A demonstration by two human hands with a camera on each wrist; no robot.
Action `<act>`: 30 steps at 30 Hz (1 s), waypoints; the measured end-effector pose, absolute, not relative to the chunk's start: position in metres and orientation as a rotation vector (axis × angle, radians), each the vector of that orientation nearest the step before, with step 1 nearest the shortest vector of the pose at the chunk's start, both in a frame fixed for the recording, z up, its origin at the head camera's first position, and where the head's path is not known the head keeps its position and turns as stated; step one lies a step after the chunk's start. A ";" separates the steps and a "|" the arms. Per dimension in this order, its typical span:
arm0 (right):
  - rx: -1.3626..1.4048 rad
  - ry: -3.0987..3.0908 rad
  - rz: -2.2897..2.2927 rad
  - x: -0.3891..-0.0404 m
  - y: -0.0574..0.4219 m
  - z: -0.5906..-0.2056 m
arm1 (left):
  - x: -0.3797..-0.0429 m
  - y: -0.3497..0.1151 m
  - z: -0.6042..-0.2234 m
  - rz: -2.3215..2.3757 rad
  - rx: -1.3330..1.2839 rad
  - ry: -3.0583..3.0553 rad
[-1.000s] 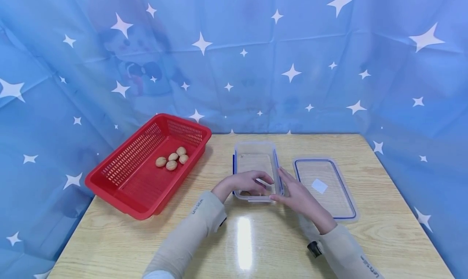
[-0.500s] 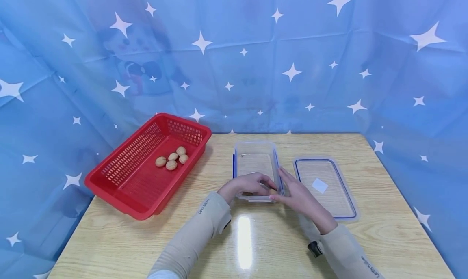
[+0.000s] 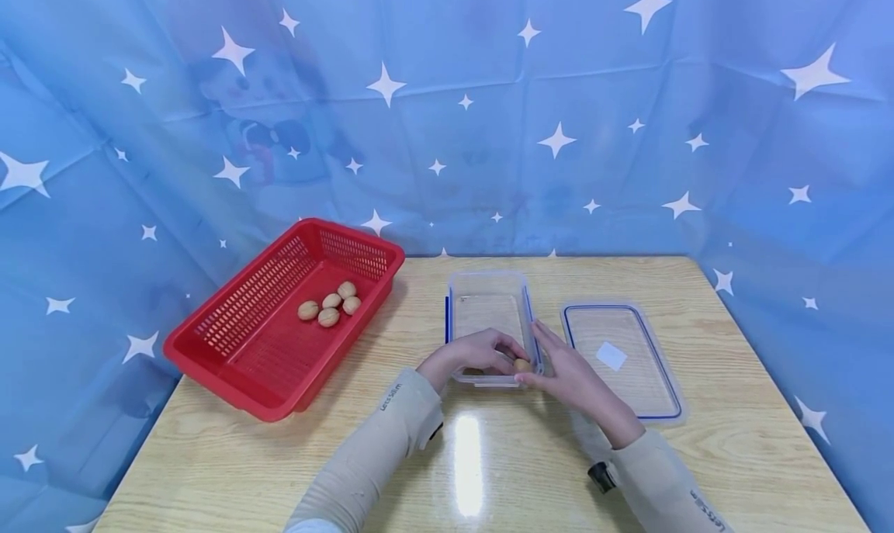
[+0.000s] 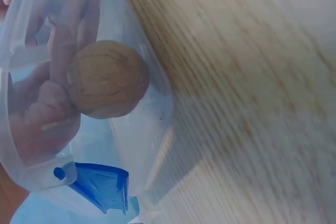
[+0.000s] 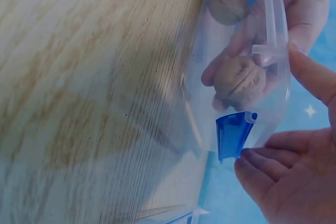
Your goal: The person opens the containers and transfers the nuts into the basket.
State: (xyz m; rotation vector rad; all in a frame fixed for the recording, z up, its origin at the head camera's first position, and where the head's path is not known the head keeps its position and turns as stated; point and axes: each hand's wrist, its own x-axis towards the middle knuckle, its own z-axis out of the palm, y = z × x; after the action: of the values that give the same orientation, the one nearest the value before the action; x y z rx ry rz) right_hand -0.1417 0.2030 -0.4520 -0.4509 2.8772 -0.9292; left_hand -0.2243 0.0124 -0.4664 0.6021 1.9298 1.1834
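Note:
My left hand (image 3: 485,352) reaches into a clear plastic food box (image 3: 486,283) and pinches a walnut (image 3: 521,365) at the near right corner. Through the box wall, the right wrist view shows its fingertips around this walnut (image 5: 240,81). Another walnut (image 4: 107,80) lies in the box's near left corner, in front of the left hand in the left wrist view. My right hand (image 3: 574,372) rests against the same near right corner, thumb at the front rim and fingers spread along the right side. Its lower fingers come up beside a blue latch (image 5: 234,136).
A red plastic basket (image 3: 230,285) stands at the left with several walnuts (image 3: 328,317) in it. Right of the box lies its clear lid (image 3: 639,385) with a blue seal and a white label. A blue starry curtain (image 3: 447,114) hangs behind the wooden table (image 3: 531,471).
My left hand has moved right inside the box, from near its middle to the near right corner, where a walnut now shows at its fingertips. The right hand has stayed in place.

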 end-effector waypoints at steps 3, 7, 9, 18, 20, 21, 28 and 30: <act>-0.451 2.879 -0.927 -0.141 0.202 -0.451 | -0.224 0.012 -0.466 1.217 0.592 1.940; -0.449 2.873 -0.931 -0.140 0.202 -0.450 | -0.225 0.012 -0.464 1.238 0.617 1.980; -0.447 2.866 -0.940 -0.140 0.201 -0.449 | -0.227 0.011 -0.463 1.240 0.624 2.001; -0.427 2.847 -0.946 -0.139 0.202 -0.446 | -0.233 0.007 -0.448 1.276 0.636 2.023; -0.427 2.847 -0.948 -0.139 0.202 -0.446 | -0.234 0.005 -0.445 1.268 0.660 2.054; -0.428 2.848 -0.947 -0.139 0.202 -0.446 | -0.235 0.004 -0.443 1.261 0.673 2.069; -0.420 2.838 -0.948 -0.140 0.201 -0.446 | -0.243 -0.003 -0.431 1.258 0.706 2.108; -0.414 2.835 -0.955 -0.140 0.200 -0.446 | -0.244 -0.005 -0.426 1.275 0.694 2.110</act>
State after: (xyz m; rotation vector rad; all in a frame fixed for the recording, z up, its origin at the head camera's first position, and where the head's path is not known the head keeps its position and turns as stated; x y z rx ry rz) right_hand -0.1398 0.2004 -0.4459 -0.4139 2.8346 -0.9547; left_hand -0.2440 -0.0048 -0.4262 0.6942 2.1102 1.2751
